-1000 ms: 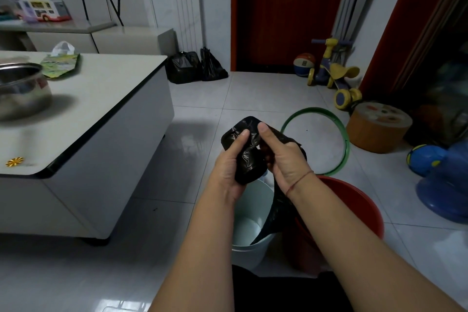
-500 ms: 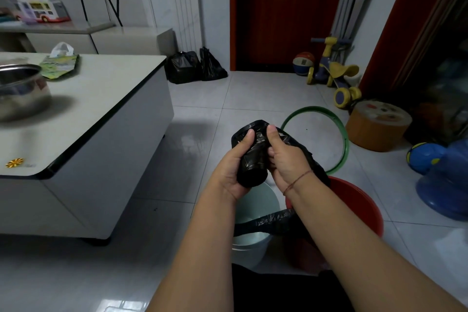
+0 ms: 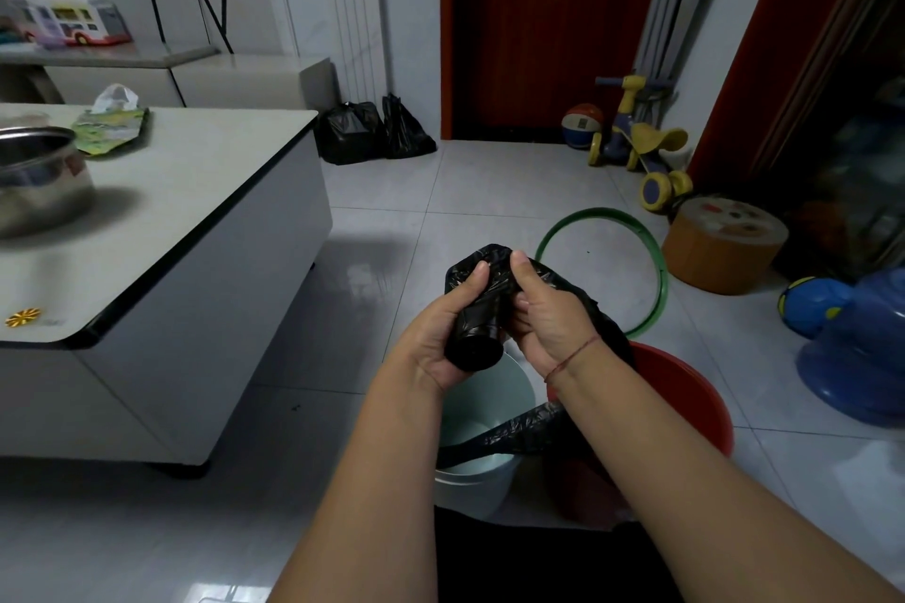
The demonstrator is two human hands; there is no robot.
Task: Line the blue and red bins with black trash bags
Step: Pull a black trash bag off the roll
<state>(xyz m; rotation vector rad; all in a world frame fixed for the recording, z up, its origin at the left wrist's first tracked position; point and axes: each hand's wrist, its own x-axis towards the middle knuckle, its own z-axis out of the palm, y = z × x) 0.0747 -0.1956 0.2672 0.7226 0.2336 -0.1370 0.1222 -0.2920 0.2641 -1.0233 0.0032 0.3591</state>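
Head cam | left hand [image 3: 436, 338] wrapped round the roll of black trash bags [image 3: 477, 333] | right hand [image 3: 548, 318] pinching the loose end | roll's up over the pale blue bin [image 3: 514, 387], red bin [image 3: 685, 402] just beside it | bag tail [image 3: 524, 428] hangs across the blue one's mouth

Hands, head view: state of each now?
Left hand: grips the black trash bag roll.
Right hand: pinches the loose bag trailing from that roll.
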